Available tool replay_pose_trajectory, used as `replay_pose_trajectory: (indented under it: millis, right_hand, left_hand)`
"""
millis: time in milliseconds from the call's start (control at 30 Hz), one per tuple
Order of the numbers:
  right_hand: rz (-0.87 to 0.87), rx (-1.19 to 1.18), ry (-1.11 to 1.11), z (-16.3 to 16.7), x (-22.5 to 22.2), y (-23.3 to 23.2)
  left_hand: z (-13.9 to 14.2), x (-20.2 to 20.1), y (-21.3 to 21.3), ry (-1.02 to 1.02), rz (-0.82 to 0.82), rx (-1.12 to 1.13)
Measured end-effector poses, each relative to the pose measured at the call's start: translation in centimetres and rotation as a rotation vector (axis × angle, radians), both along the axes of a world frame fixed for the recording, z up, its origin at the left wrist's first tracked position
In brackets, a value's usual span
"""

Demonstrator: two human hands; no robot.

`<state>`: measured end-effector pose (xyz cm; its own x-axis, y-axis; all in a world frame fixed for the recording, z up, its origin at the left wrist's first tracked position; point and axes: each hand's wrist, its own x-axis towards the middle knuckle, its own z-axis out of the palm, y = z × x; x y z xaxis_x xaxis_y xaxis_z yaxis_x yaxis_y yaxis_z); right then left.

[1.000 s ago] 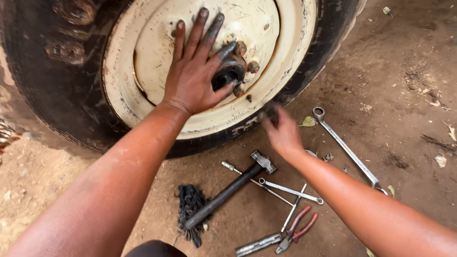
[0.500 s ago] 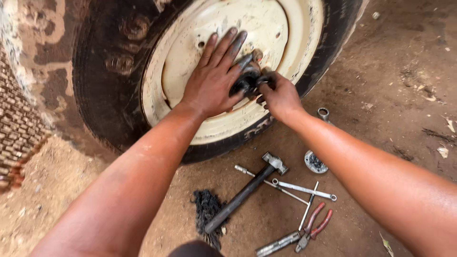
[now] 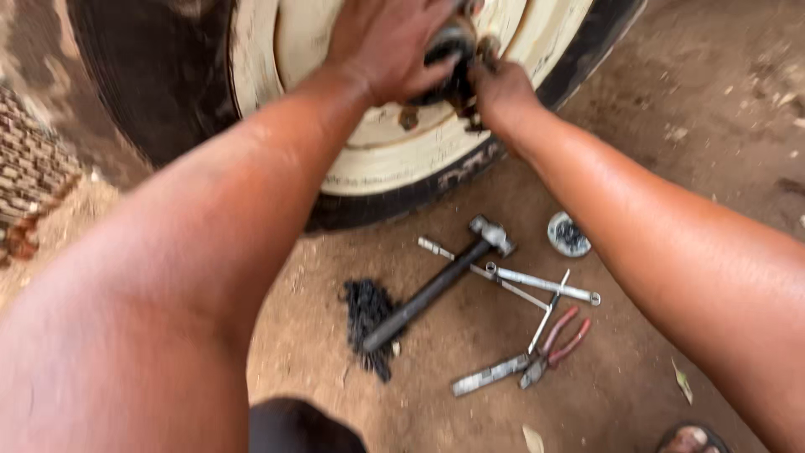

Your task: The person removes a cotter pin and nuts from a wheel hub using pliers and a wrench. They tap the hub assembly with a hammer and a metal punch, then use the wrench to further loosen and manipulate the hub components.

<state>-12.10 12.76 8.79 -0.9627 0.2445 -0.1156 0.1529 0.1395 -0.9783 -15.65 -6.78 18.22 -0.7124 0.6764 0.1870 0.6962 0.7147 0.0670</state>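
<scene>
Right hand (image 3: 501, 88) has joined left hand (image 3: 390, 42) gripping hub (image 3: 453, 42).

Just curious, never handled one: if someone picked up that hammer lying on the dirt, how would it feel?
The hammer would probably feel stiff and head-heavy: a metal head tops a long dark handle. On the dirt floor it seems unlikely to roll far. Its grip may be greasy; too blurred to tell.

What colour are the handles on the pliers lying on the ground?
Red, on the pliers, seen in the head view.
</scene>
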Motion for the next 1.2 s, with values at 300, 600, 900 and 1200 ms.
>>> replay_pose_trajectory:
  millis: [300, 600, 900, 1200]
  right_hand:
    - [-0.011, 0.321, -0.016, 1.5, 0.4, -1.0]
    - [0.108, 0.099, -0.03, 0.7, -0.8, 0.7]
    - [0.046, -0.053, 0.114, -2.0, -1.5, -0.1]
    - [0.221, 0.638, 0.044, 4.4, 1.3, 5.6]
  left_hand:
    - [-1.1, -1.7, 1.0, 0.533, -0.105, -0.147]
    - [-0.7, -1.4, 1.4, 0.344, -0.104, -0.126]
    - [0.4, -0.5, 1.4, 0.393, -0.068, -0.185]
    - [1.4, 0.1, 1.5, 0.449, -0.102, -0.16]
